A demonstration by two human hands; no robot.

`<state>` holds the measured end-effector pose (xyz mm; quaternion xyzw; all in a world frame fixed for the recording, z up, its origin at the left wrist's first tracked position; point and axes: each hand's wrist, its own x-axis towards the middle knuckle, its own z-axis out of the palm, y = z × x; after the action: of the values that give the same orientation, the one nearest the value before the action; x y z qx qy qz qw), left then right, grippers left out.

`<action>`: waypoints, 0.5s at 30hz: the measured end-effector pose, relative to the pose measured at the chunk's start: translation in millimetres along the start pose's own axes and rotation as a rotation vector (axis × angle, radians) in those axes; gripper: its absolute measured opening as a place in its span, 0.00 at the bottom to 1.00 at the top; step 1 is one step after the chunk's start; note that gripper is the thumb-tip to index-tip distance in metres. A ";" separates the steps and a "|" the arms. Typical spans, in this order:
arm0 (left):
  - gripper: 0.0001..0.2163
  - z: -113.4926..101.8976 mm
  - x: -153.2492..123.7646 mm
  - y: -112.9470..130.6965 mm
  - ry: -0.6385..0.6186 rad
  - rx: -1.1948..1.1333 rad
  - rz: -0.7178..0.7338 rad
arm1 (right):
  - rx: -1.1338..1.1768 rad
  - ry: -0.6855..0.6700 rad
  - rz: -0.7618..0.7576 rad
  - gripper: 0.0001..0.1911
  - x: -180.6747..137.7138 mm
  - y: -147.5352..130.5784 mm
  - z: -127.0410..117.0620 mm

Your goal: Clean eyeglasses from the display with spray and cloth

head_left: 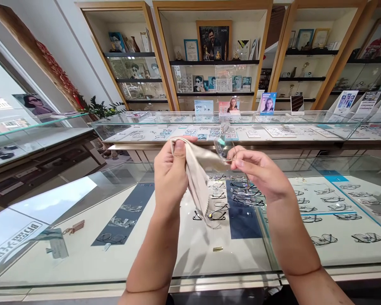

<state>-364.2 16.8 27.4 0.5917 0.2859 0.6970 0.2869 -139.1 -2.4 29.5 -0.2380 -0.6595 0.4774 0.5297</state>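
My left hand (pixel 171 171) is closed on a cream cleaning cloth (pixel 198 178), its thumb pressed on top near the cloth's upper edge. The cloth hangs down in folds, and one part stretches right toward the glasses. Between thumb and fingers, my right hand (pixel 257 167) pinches a pair of thin-framed eyeglasses (pixel 222 146). They are held on edge, with one clear lens showing a greenish reflection and a temple hanging below the fingers. Both hands are raised above a glass display counter (pixel 190 258). Whether the cloth touches the lens, I cannot tell.
Under the counter glass lie rows of eyeglasses (pixel 247 197), a dark blue strip (pixel 123 216) with several frames, and a small gold piece (pixel 217 249). A second glass showcase (pixel 165 131) stands behind. Wooden shelves (pixel 214 61) with pictures line the wall. Another glass counter (pixel 34 127) is at left.
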 end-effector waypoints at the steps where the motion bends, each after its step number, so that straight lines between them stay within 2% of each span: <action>1: 0.17 -3.3 1.4 0.9 -0.007 0.025 0.022 | 0.003 0.013 0.000 0.12 -0.3 -0.5 -1.6; 4: 0.18 -8.0 3.1 5.4 -0.089 0.185 0.169 | 0.046 0.029 0.040 0.13 -0.4 -1.1 -2.6; 8: 0.15 -6.3 2.3 12.3 -0.188 0.429 0.490 | 0.075 -0.007 0.057 0.13 -0.1 -1.1 -1.2; 9: 0.20 -5.7 1.8 13.2 -0.211 0.475 0.548 | 0.065 -0.018 0.053 0.14 -0.3 -1.4 -1.5; 11: 0.32 -4.8 0.6 13.7 -0.246 0.547 0.603 | 0.030 -0.043 0.057 0.14 -1.3 -2.6 -3.1; 12: 0.33 -4.5 0.0 13.5 -0.256 0.568 0.611 | 0.010 -0.057 0.063 0.14 -2.0 -3.6 -4.2; 15: 0.29 -3.8 -1.5 12.1 -0.249 0.570 0.613 | -0.019 -0.089 0.084 0.14 -4.2 -7.5 -6.9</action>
<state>-368.6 7.3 34.8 0.7844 0.2413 0.5664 -0.0758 -129.9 -6.4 34.1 -0.2492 -0.6763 0.5031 0.4769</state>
